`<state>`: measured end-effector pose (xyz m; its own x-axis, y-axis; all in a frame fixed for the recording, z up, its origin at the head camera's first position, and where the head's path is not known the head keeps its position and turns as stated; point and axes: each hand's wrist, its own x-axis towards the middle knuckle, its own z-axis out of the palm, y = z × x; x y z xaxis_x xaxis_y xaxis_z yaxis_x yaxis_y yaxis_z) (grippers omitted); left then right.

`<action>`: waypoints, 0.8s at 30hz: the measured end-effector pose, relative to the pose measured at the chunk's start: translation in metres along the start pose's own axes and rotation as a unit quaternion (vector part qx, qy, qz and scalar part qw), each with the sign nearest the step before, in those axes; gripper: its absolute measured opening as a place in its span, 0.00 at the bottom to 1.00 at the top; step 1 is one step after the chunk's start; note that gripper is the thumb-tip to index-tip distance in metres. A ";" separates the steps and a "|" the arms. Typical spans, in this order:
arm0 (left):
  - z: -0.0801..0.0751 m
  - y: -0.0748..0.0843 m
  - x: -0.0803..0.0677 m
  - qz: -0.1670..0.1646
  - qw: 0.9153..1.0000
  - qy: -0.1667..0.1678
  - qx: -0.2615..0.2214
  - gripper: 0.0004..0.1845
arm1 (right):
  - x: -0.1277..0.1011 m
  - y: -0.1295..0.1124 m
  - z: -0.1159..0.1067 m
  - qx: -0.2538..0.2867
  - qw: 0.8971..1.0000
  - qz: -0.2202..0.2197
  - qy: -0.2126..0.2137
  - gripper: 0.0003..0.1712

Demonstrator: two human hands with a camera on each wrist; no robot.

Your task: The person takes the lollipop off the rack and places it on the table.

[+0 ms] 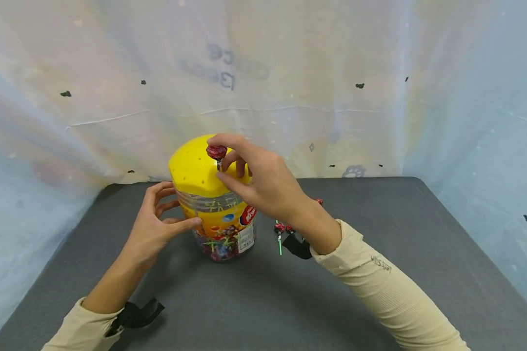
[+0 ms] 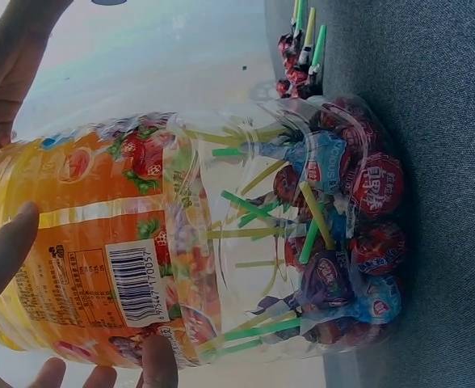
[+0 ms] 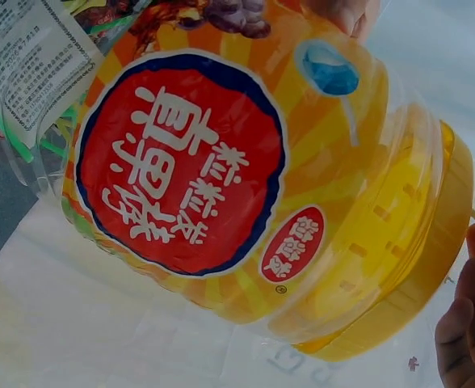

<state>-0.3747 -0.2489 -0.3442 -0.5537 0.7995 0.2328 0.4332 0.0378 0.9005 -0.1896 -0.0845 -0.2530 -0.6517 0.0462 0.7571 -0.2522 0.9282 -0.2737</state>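
A clear plastic jar [image 1: 223, 229] with an orange label and a holed yellow lid [image 1: 195, 168] stands on the grey table [image 1: 377, 273]; wrapped lollipops fill its bottom [image 2: 334, 242]. My right hand [image 1: 254, 180] pinches a red lollipop [image 1: 216, 152] by its stick, upright over the lid. My left hand [image 1: 158, 226] rests against the jar's left side, thumb [image 1: 185, 225] on the label and fingers loosely curved round it. The right wrist view shows the jar's red label [image 3: 181, 170] and lid rim [image 3: 419, 267] close up.
A few loose lollipops [image 1: 283, 229] with green sticks lie on the table just right of the jar, also seen beyond the jar [image 2: 302, 48]. A pale plastic sheet [image 1: 377, 87] walls the back and sides.
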 end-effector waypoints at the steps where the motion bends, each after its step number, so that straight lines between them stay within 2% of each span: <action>1: 0.000 0.000 0.000 0.000 1.000 0.000 0.000 0.48 | 0.001 0.000 0.000 0.000 1.000 -0.001 0.000 0.26; 13: -0.002 0.000 0.001 -0.005 1.000 -0.004 -0.002 0.48 | 0.003 -0.001 0.002 -0.004 1.000 0.001 -0.001 0.26; 24: -0.002 0.001 0.001 -0.004 1.000 -0.005 0.003 0.48 | 0.006 -0.004 -0.005 0.000 1.000 -0.025 0.016 0.25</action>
<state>-0.3764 -0.2495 -0.3424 -0.5495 0.8055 0.2220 0.4334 0.0477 0.8999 -0.1886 -0.0863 -0.2442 -0.6151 0.0122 0.7884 -0.2838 0.9295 -0.2357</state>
